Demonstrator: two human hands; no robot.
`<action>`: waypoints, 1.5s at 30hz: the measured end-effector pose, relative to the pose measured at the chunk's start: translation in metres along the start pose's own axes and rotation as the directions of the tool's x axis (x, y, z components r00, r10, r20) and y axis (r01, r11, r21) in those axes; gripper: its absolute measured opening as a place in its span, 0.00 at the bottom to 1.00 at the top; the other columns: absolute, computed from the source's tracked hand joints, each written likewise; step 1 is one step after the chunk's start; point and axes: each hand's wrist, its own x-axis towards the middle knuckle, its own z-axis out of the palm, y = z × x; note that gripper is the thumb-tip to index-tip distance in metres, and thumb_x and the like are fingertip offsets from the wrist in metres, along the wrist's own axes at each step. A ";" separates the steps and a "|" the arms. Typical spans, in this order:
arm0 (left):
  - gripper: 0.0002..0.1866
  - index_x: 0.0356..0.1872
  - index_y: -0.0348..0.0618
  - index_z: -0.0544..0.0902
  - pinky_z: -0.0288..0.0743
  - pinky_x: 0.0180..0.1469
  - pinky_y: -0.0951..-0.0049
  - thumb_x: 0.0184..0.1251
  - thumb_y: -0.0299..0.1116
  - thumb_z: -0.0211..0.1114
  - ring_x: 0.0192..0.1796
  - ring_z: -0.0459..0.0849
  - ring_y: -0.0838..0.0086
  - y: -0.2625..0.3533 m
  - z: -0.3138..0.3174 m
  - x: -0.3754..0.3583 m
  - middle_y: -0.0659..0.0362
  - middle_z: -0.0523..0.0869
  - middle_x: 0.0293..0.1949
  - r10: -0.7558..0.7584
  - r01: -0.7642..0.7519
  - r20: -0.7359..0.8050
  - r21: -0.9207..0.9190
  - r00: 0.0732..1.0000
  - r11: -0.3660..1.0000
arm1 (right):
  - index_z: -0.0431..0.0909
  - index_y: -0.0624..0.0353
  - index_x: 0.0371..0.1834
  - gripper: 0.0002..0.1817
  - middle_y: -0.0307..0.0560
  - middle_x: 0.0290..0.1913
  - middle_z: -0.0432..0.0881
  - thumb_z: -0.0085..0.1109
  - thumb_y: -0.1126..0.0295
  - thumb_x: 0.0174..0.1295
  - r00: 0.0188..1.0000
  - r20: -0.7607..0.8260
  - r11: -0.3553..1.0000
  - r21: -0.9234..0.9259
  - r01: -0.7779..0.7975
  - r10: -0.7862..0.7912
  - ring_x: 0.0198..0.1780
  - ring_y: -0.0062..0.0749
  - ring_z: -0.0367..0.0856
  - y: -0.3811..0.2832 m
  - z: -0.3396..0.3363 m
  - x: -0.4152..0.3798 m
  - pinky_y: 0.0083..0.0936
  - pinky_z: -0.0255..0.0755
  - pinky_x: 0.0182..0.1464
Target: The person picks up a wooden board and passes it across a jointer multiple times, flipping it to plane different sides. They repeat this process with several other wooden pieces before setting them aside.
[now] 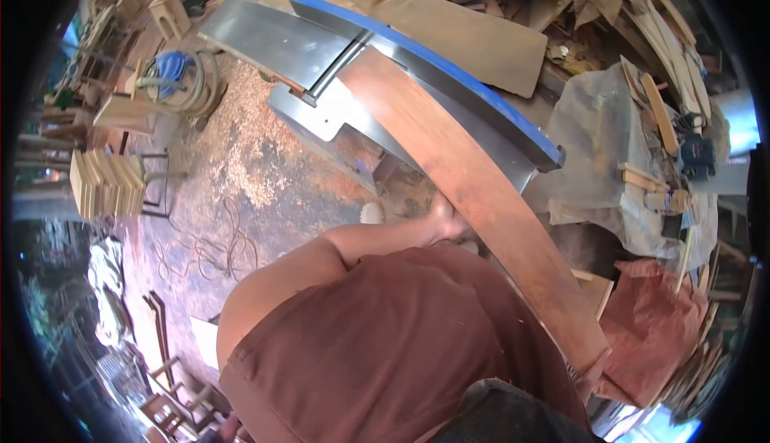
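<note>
A long reddish wooden board (473, 178) lies on edge-to-end across the metal bed of a jointer planer (281, 42), its far end near the cutter gap. The planer's blue-edged fence (449, 58) runs along the board's right side. My left hand (447, 220) is at the board's left edge, partway along, gripping it with the fingers partly hidden. At the near end, a sliver of my right hand (592, 369) shows against the board, closed on it; most of that hand is hidden by my brown shirt.
Wood shavings (257, 138) cover the floor left of the planer, with a loose cable (212, 246) nearby. A stack of cut wood pieces (104, 185) stands at left. Plastic sheeting (589, 138), a red sack (654, 323) and piled offcuts lie to the right.
</note>
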 end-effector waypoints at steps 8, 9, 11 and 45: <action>0.33 0.77 0.47 0.55 0.56 0.75 0.52 0.80 0.56 0.38 0.73 0.65 0.56 -0.113 0.006 0.078 0.54 0.65 0.74 0.449 -0.452 -0.121 -0.001 0.886 0.892 | 0.62 0.62 0.73 0.46 0.51 0.69 0.71 0.45 0.32 0.67 0.988 0.153 0.993 -0.113 0.016 0.001 0.66 0.44 0.74 -0.066 0.024 0.172 0.40 0.69 0.66; 0.32 0.78 0.48 0.52 0.55 0.75 0.53 0.81 0.52 0.39 0.74 0.64 0.57 -0.120 0.002 0.088 0.55 0.64 0.74 0.507 -0.493 -0.123 0.130 0.853 0.860 | 0.62 0.63 0.73 0.46 0.50 0.69 0.71 0.46 0.32 0.67 0.981 0.194 0.989 -0.143 0.047 -0.019 0.66 0.43 0.74 -0.073 0.036 0.186 0.39 0.69 0.66; 0.31 0.78 0.48 0.51 0.55 0.76 0.56 0.81 0.47 0.43 0.75 0.63 0.60 -0.135 0.036 0.068 0.56 0.63 0.75 0.578 -0.499 -0.133 0.376 0.805 0.781 | 0.63 0.63 0.72 0.45 0.49 0.68 0.72 0.46 0.32 0.68 0.966 0.256 0.980 -0.184 0.076 -0.027 0.66 0.42 0.74 -0.086 0.047 0.212 0.38 0.69 0.67; 0.47 0.74 0.28 0.55 0.43 0.77 0.44 0.68 0.60 0.56 0.80 0.50 0.53 0.018 0.040 0.086 0.40 0.55 0.77 0.814 0.580 0.326 0.577 0.481 -0.574 | 0.74 0.60 0.60 0.26 0.60 0.67 0.71 0.64 0.71 0.57 -0.469 0.867 -0.153 0.447 0.882 -0.168 0.70 0.57 0.67 -0.079 0.433 0.109 0.46 0.63 0.70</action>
